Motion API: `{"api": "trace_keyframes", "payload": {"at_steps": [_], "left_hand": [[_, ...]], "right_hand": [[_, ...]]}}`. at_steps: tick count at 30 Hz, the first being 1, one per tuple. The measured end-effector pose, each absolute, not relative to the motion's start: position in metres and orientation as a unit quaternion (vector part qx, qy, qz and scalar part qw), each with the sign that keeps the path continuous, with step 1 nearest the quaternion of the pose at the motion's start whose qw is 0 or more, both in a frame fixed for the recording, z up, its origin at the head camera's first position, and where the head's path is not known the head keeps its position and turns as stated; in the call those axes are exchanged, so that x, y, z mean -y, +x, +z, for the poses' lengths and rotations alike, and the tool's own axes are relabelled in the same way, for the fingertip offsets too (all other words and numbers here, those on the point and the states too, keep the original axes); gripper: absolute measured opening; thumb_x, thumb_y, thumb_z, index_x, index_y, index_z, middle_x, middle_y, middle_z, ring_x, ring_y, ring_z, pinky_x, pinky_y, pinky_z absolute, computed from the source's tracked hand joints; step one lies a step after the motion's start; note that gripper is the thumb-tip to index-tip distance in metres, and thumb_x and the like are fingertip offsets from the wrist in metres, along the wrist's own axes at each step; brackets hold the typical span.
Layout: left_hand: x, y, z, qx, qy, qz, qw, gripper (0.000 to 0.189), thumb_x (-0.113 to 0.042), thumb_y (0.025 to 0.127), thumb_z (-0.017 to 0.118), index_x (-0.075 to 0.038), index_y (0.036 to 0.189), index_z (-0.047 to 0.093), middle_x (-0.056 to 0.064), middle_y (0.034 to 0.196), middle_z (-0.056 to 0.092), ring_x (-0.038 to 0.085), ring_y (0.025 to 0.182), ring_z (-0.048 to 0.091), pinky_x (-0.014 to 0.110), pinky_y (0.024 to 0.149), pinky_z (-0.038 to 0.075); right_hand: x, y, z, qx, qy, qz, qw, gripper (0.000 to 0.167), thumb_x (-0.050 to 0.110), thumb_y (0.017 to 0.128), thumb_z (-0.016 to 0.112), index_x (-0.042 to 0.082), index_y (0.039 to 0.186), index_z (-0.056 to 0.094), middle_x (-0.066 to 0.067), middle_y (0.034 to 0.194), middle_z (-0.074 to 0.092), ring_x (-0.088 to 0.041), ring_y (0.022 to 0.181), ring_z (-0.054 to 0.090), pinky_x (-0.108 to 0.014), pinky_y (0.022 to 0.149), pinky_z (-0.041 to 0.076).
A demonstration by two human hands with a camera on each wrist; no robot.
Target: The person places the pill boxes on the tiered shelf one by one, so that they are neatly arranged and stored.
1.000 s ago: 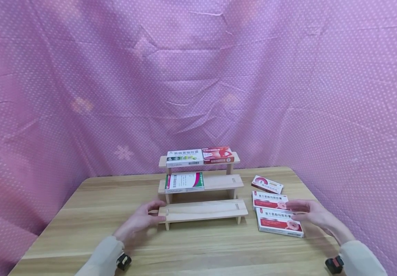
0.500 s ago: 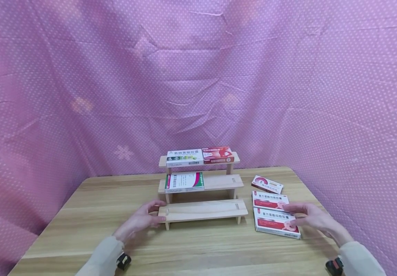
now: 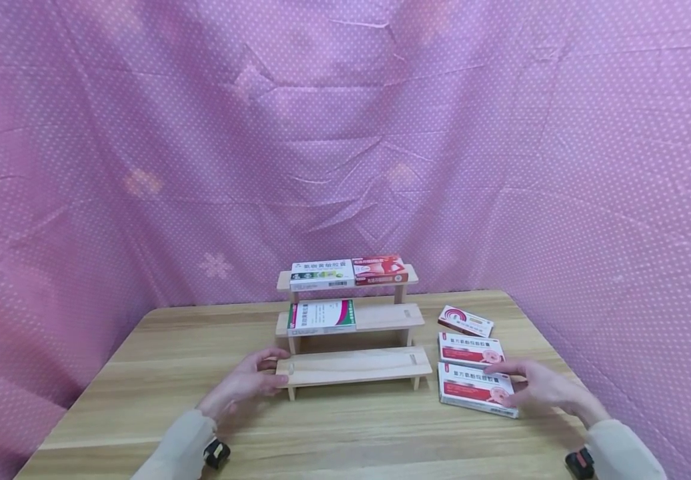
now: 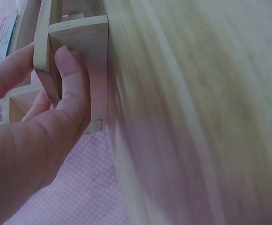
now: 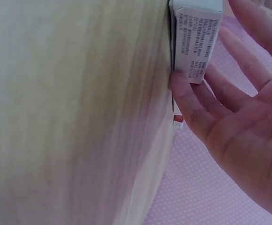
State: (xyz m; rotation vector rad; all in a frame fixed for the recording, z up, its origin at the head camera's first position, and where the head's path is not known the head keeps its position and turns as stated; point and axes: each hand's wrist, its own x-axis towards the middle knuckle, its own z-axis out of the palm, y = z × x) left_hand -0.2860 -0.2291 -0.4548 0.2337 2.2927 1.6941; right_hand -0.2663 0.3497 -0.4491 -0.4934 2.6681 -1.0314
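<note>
My left hand grips the left end of the lowest step of a wooden stepped display rack. In the left wrist view the thumb lies against the step's end leg, with other fingers across the board above. My right hand is at the right end of the nearest white-and-red medicine box, which lies flat on the table. Its fingers are stretched out over the box's far right corner. In the right wrist view the thumb tip touches the lower edge of the box's printed end.
A matching medicine box lies just behind, and a smaller white box with red rings behind that. On the rack's middle step sits a green-and-magenta box; the top step bears a white box and a red box.
The nearest medicine box has slid left and slightly toward me, turning a little, into line with the box behind it. My right hand has moved left with it. My left hand stays put.
</note>
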Motion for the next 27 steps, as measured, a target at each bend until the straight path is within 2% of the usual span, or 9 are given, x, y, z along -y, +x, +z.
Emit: {"api": "trace_keyframes", "payload": {"at_steps": [3, 7, 9, 13, 19, 20, 23, 25, 27], "left_hand": [[0.229, -0.286, -0.455, -0.788, 0.074, 0.595, 0.139, 0.063, -0.012, 0.083, 0.073, -0.003, 0.139, 0.047, 0.029, 0.141, 0.045, 0.023, 0.1, 0.064, 0.04, 0.09, 0.057], [0.228, -0.286, -0.454, -0.786, 0.066, 0.599, 0.138, 0.062, -0.011, 0.082, 0.074, -0.003, 0.138, 0.048, 0.029, 0.142, 0.043, 0.025, 0.104, 0.062, 0.04, 0.091, 0.056], [0.228, -0.285, -0.453, -0.787, 0.061, 0.599, 0.137, 0.062, -0.01, 0.082, 0.075, -0.004, 0.138, 0.049, 0.029, 0.142, 0.043, 0.026, 0.107, 0.061, 0.04, 0.092, 0.056], [0.227, -0.285, -0.453, -0.785, 0.057, 0.601, 0.138, 0.062, -0.009, 0.081, 0.075, -0.004, 0.137, 0.049, 0.028, 0.14, 0.044, 0.025, 0.108, 0.06, 0.038, 0.092, 0.056], [0.227, -0.286, -0.454, -0.774, 0.068, 0.612, 0.147, 0.061, -0.006, 0.084, 0.071, 0.001, 0.139, 0.045, 0.024, 0.125, 0.054, 0.022, 0.095, 0.063, 0.037, 0.088, 0.057], [0.227, -0.286, -0.454, -0.774, 0.069, 0.612, 0.147, 0.061, -0.006, 0.084, 0.071, 0.002, 0.139, 0.045, 0.023, 0.124, 0.055, 0.022, 0.094, 0.064, 0.037, 0.088, 0.057], [0.227, -0.286, -0.455, -0.773, 0.067, 0.614, 0.147, 0.062, -0.007, 0.084, 0.071, 0.002, 0.139, 0.045, 0.022, 0.122, 0.056, 0.022, 0.093, 0.064, 0.037, 0.087, 0.058], [0.226, -0.286, -0.455, -0.776, 0.066, 0.611, 0.143, 0.061, -0.008, 0.084, 0.072, 0.001, 0.139, 0.046, 0.022, 0.123, 0.056, 0.022, 0.093, 0.065, 0.037, 0.087, 0.058], [0.226, -0.287, -0.455, -0.777, 0.066, 0.609, 0.141, 0.061, -0.009, 0.084, 0.072, 0.0, 0.138, 0.047, 0.022, 0.123, 0.057, 0.022, 0.093, 0.065, 0.036, 0.087, 0.058]], "right_hand": [[-0.348, -0.265, -0.451, -0.916, -0.191, -0.331, 0.122, 0.066, 0.023, 0.07, 0.084, 0.022, 0.131, 0.061, -0.025, 0.141, 0.049, -0.04, 0.127, 0.044, -0.045, 0.1, 0.041], [-0.346, -0.263, -0.451, -0.911, -0.219, -0.325, 0.13, 0.082, 0.023, 0.065, 0.087, 0.017, 0.14, 0.053, -0.031, 0.144, 0.043, -0.048, 0.13, 0.039, -0.062, 0.102, 0.038], [-0.345, -0.262, -0.451, -0.909, -0.226, -0.325, 0.131, 0.087, 0.023, 0.064, 0.087, 0.015, 0.142, 0.05, -0.032, 0.144, 0.041, -0.049, 0.13, 0.039, -0.065, 0.102, 0.036], [-0.344, -0.262, -0.451, -0.913, -0.218, -0.321, 0.122, 0.085, 0.021, 0.063, 0.087, 0.016, 0.14, 0.052, -0.031, 0.143, 0.043, -0.047, 0.129, 0.041, -0.061, 0.102, 0.037], [-0.35, -0.262, -0.452, -0.914, -0.185, -0.338, 0.127, 0.076, 0.019, 0.066, 0.085, 0.018, 0.137, 0.056, -0.032, 0.147, 0.04, -0.051, 0.132, 0.041, -0.062, 0.105, 0.04], [-0.352, -0.262, -0.452, -0.91, -0.18, -0.35, 0.132, 0.076, 0.018, 0.067, 0.085, 0.017, 0.138, 0.056, -0.034, 0.147, 0.038, -0.052, 0.133, 0.04, -0.059, 0.106, 0.041], [-0.359, -0.263, -0.45, -0.895, -0.178, -0.386, 0.139, 0.076, 0.018, 0.072, 0.082, 0.01, 0.142, 0.052, -0.037, 0.149, 0.033, -0.054, 0.134, 0.037, -0.035, 0.103, 0.049], [-0.364, -0.265, -0.449, -0.877, -0.192, -0.417, 0.14, 0.076, 0.016, 0.076, 0.08, 0.003, 0.143, 0.047, -0.038, 0.15, 0.029, -0.053, 0.136, 0.034, -0.021, 0.1, 0.048], [-0.368, -0.267, -0.447, -0.862, -0.201, -0.445, 0.138, 0.076, 0.014, 0.078, 0.079, -0.001, 0.144, 0.045, -0.037, 0.15, 0.03, -0.037, 0.137, 0.04, -0.011, 0.096, 0.044]]}}
